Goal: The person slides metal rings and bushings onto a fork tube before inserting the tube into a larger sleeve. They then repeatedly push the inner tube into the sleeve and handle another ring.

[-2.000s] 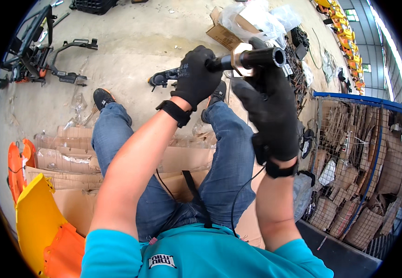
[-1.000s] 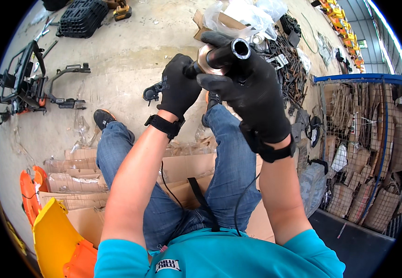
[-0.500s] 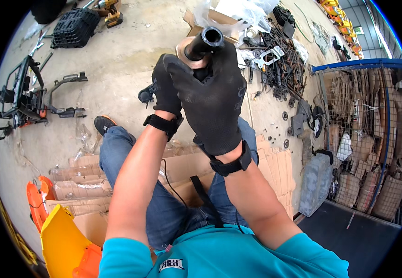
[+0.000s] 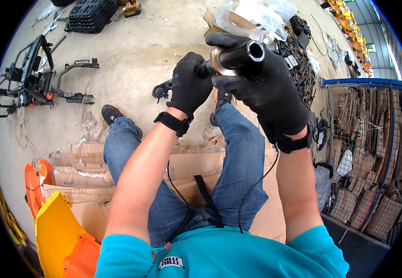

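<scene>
A black tubular assembly [image 4: 235, 59] is held up in front of me, its open end pointing toward the upper right, with a large coppery-silver nut [image 4: 219, 68] around it. My left hand [image 4: 190, 83], in a black glove, is closed on the shaft left of the nut; a black fitting [image 4: 161, 90] shows just left of that hand. My right hand [image 4: 265, 88], gloved too, has thumb and fingers curled round the nut and the tube behind it. The tube's far part is hidden by the gloves.
Cardboard [image 4: 80, 185] lies under my legs. Yellow [image 4: 52, 227] and orange [image 4: 73, 259] panels are at lower left, a black metal frame [image 4: 29, 74] at left. Loose metal parts [image 4: 298, 65] are heaped beside plastic bags [image 4: 275, 14]. A blue-railed mesh cage [image 4: 363, 157] holds cardboard at right.
Since half a second ago the tube and my right hand have moved right and down, uncovering more of my left hand. The right hand's fingers now sit higher around the nut.
</scene>
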Available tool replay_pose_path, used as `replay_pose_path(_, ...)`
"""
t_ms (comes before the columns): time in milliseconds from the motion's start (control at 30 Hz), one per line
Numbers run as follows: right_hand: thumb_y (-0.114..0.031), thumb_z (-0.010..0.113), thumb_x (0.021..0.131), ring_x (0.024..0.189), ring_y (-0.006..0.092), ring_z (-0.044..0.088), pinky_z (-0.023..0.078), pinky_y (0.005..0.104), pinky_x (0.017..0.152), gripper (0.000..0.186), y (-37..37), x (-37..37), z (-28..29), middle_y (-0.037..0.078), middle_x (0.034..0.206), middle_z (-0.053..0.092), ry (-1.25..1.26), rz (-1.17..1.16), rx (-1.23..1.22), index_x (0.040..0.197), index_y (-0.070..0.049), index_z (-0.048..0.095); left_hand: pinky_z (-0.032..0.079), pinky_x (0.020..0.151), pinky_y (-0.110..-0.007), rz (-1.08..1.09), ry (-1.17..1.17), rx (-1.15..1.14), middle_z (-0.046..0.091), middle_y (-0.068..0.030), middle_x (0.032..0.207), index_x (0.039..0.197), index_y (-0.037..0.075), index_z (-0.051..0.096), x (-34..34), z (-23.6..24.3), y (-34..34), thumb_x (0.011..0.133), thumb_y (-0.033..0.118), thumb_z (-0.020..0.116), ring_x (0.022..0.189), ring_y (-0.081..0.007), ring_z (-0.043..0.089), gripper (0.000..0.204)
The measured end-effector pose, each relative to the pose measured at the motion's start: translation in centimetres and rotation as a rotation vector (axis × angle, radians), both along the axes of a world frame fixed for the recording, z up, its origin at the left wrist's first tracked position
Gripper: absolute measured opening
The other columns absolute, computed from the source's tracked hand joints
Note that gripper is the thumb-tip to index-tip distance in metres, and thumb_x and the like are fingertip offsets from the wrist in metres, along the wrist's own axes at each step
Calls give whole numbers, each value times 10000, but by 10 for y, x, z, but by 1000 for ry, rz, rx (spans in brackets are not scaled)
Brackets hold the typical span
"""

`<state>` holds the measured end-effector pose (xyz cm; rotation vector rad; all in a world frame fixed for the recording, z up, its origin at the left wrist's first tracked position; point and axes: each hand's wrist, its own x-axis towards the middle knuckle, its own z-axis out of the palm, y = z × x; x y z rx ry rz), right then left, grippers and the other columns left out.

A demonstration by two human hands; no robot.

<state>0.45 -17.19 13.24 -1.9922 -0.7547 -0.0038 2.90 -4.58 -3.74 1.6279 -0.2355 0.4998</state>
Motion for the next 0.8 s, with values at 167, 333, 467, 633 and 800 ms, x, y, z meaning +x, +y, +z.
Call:
replay_pose_path(167, -233, 835, 827, 778, 238, 707, 572, 330, 723, 466, 21, -16, -20, 128, 941, 731, -145, -268, 41, 1223, -56, 662, 462, 655, -431, 86, -18, 17, 583, -156, 760, 743, 27, 559, -2, -4, -2, 757, 105, 743, 740, -378, 598, 200)
replay_pose_path(333, -143, 817, 824, 771, 167, 651, 538, 298, 711, 353, 55, -31, -24, 102, 888, 700, -189, -564, 74, 1117, -25, 659, 474, 658, -418, -13, 45, -244, 620, -144, 783, 756, 40, 601, 5, -10, -5, 816, 173, 731, 755, -353, 618, 196)
replay_pose_path(467, -142, 809, 831, 758, 119, 627, 526, 279, 714, 303, 61, -27, -34, 82, 853, 685, -331, -675, 96, 1074, -31, 665, 489, 656, -400, -22, 48, -214, 651, -135, 808, 766, 39, 620, 6, -1, -8, 882, 205, 696, 772, -327, 646, 217)
replay_pose_path(633, -206, 835, 847, 825, 140, 675, 548, 305, 754, 334, 37, -24, -11, 52, 924, 719, -138, -405, 11, 1085, -39, 673, 496, 630, -399, -83, -23, -33, 639, -141, 754, 778, 37, 596, 7, -1, 7, 845, 165, 732, 694, -340, 634, 198)
replay_pose_path(800, -224, 840, 819, 920, 173, 695, 557, 328, 813, 576, -25, 9, 2, 104, 1072, 728, -33, 140, -90, 1338, -91, 627, 498, 659, -436, -117, -70, 154, 626, -161, 754, 796, 58, 600, 0, -2, 12, 774, 121, 752, 733, -396, 622, 166)
